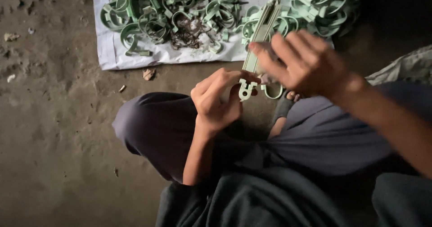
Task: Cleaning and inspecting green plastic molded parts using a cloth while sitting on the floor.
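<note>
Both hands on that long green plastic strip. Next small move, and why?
Probably a small bend or twist by the right hand to snap something off the pale green strip. The left hand pinches the strip's lower end, the strip stands nearly upright, and the right fingers blur against its middle. Loose green clips already lie heaped on the white sheet beyond.

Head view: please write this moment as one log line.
left hand: holds pale green plastic strip | right hand: touches strip, blurred | behind: green plastic clips on white sheet

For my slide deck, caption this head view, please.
Left hand grips a pale green plastic strip; right hand touches it above a pile of clips.
</note>
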